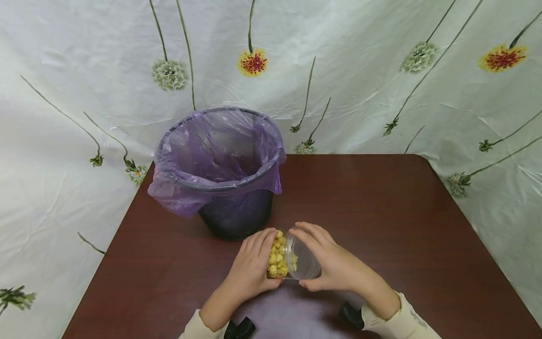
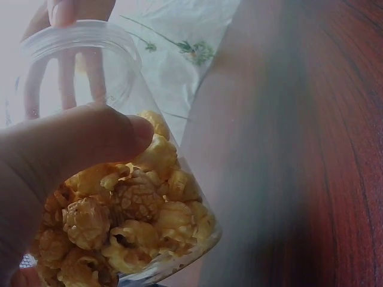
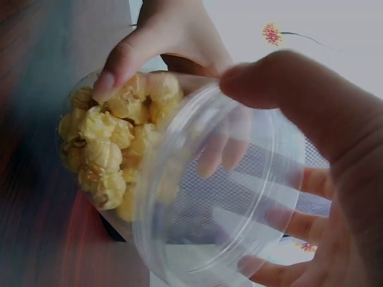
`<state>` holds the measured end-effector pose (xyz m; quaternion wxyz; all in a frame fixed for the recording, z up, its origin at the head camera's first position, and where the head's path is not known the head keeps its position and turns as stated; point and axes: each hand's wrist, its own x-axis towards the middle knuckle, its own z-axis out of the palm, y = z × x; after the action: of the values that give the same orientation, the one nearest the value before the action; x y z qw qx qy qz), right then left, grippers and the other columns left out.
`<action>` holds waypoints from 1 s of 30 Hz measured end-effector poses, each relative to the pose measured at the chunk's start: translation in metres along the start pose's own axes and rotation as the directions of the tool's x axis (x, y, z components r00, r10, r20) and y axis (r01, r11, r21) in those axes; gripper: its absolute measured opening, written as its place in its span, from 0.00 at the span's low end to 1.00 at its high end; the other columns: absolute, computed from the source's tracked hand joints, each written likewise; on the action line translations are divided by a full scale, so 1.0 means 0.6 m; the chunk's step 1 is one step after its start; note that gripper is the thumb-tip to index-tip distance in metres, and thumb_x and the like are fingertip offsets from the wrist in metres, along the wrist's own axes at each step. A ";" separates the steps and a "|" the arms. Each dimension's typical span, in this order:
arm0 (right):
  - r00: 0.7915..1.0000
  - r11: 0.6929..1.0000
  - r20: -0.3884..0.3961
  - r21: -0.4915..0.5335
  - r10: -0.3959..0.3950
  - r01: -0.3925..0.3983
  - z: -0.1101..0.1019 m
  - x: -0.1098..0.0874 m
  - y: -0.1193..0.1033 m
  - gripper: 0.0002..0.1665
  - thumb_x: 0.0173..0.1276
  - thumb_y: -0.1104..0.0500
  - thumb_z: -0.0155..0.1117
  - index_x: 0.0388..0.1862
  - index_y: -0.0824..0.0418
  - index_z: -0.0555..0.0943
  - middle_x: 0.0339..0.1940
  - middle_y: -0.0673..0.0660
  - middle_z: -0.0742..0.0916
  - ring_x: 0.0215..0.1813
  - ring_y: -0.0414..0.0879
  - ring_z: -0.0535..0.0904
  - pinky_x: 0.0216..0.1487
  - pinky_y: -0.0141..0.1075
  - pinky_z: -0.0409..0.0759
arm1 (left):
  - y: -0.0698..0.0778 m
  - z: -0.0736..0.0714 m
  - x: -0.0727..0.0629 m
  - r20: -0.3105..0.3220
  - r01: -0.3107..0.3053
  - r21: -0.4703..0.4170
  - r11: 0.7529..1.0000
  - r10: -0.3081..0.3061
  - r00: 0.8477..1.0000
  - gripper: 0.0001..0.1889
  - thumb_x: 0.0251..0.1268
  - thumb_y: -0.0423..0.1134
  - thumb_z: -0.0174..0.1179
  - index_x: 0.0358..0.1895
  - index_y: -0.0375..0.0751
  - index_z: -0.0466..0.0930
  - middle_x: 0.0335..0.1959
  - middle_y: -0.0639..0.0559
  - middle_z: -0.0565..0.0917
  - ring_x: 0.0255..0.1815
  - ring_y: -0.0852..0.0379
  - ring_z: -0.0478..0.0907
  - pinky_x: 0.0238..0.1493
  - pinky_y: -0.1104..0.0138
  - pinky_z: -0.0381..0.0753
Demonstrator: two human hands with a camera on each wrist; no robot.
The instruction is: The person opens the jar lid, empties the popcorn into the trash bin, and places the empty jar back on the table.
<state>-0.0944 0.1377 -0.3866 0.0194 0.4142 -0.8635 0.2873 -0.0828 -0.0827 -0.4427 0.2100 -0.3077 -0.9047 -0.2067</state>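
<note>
Near the table's front, my left hand (image 1: 247, 263) holds a clear plastic jar (image 2: 197, 239) round its body, the thumb across its side. Yellow popcorn (image 3: 99, 149) fills its lower part, toward the left hand. The jar lies tilted, its mouth end to the right. At that end my right hand (image 1: 336, 263) grips a clear round lid (image 1: 308, 261) by the edge, thumb on one side and fingers spread round the other. In the right wrist view the lid overlaps the jar's mouth; whether the two are apart I cannot tell.
A black mesh wastebasket (image 1: 237, 214) stands just beyond the hands, to the left. Its purple bag (image 1: 178, 186) is folded over the rim. The dark reddish-brown table (image 1: 360, 202) meets a white flower-print cloth (image 1: 338, 61) behind and at the sides.
</note>
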 end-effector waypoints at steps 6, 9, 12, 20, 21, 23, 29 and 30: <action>0.998 0.998 -0.004 0.001 0.058 -0.058 -0.007 -0.002 0.003 0.59 0.35 0.50 0.73 0.67 0.57 0.55 0.68 0.52 0.58 0.67 0.49 0.54 0.55 0.48 0.68 | -0.002 0.004 -0.001 -0.014 -0.002 -0.004 1.000 0.002 1.000 0.56 0.18 0.53 0.74 0.60 0.31 0.60 0.57 0.39 0.67 0.56 0.43 0.64 0.54 0.53 0.64; 0.997 0.997 -0.012 0.019 0.079 -0.079 -0.018 -0.007 0.010 0.58 0.35 0.51 0.72 0.67 0.55 0.55 0.69 0.53 0.57 0.67 0.51 0.54 0.54 0.50 0.67 | -0.004 0.004 -0.001 -0.015 0.007 0.001 1.000 -0.007 1.000 0.56 0.18 0.53 0.74 0.60 0.32 0.60 0.57 0.40 0.67 0.56 0.43 0.64 0.54 0.53 0.64; 0.992 0.992 -0.022 0.008 0.126 -0.126 -0.029 -0.014 0.026 0.57 0.37 0.51 0.72 0.67 0.54 0.55 0.69 0.54 0.56 0.66 0.55 0.54 0.51 0.53 0.68 | -0.005 0.003 -0.002 -0.013 0.017 0.005 1.000 -0.017 1.000 0.56 0.18 0.54 0.74 0.60 0.32 0.60 0.57 0.40 0.67 0.56 0.44 0.64 0.54 0.53 0.64; 0.941 0.931 0.008 -0.144 0.339 -0.334 -0.026 -0.032 0.108 0.55 0.41 0.50 0.70 0.68 0.57 0.55 0.67 0.64 0.59 0.63 0.67 0.56 0.49 0.61 0.66 | -0.006 -0.002 -0.003 -0.018 0.025 0.010 1.000 -0.024 1.000 0.54 0.19 0.53 0.74 0.59 0.33 0.61 0.56 0.40 0.67 0.56 0.44 0.64 0.54 0.53 0.64; 0.932 0.920 0.018 -0.165 0.362 -0.354 -0.023 -0.035 0.119 0.55 0.41 0.50 0.70 0.68 0.58 0.55 0.67 0.65 0.59 0.62 0.69 0.56 0.49 0.61 0.65 | -0.007 -0.002 -0.003 -0.023 0.021 0.011 1.000 -0.021 1.000 0.54 0.18 0.53 0.73 0.59 0.33 0.61 0.56 0.40 0.67 0.55 0.43 0.64 0.54 0.53 0.64; 0.911 0.897 0.036 -0.198 0.411 -0.396 -0.015 -0.041 0.138 0.55 0.41 0.51 0.70 0.68 0.61 0.55 0.66 0.67 0.60 0.61 0.71 0.57 0.48 0.63 0.65 | -0.007 -0.001 -0.003 -0.029 0.018 0.012 1.000 -0.017 0.999 0.54 0.18 0.53 0.73 0.59 0.33 0.61 0.56 0.40 0.67 0.55 0.43 0.64 0.54 0.53 0.64; 0.841 0.840 0.114 -0.210 0.529 -0.500 0.010 -0.054 0.174 0.55 0.42 0.52 0.67 0.69 0.63 0.55 0.66 0.69 0.60 0.61 0.73 0.55 0.47 0.66 0.62 | -0.006 -0.003 -0.003 -0.034 0.019 0.009 1.000 -0.018 0.999 0.54 0.18 0.53 0.73 0.59 0.33 0.62 0.56 0.40 0.67 0.55 0.44 0.64 0.53 0.53 0.64; 0.836 0.837 0.123 -0.210 0.535 -0.505 0.012 -0.055 0.177 0.55 0.42 0.52 0.67 0.69 0.63 0.55 0.65 0.69 0.60 0.60 0.73 0.55 0.47 0.66 0.61 | -0.006 -0.004 -0.003 -0.033 0.020 0.009 1.000 -0.019 0.999 0.54 0.19 0.54 0.73 0.59 0.33 0.61 0.56 0.40 0.67 0.55 0.44 0.64 0.53 0.53 0.64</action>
<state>-0.1481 0.2095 -0.4527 -0.1009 0.1839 -0.9630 0.1694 -0.0835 -0.0874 -0.4428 0.2243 -0.2944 -0.9051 -0.2094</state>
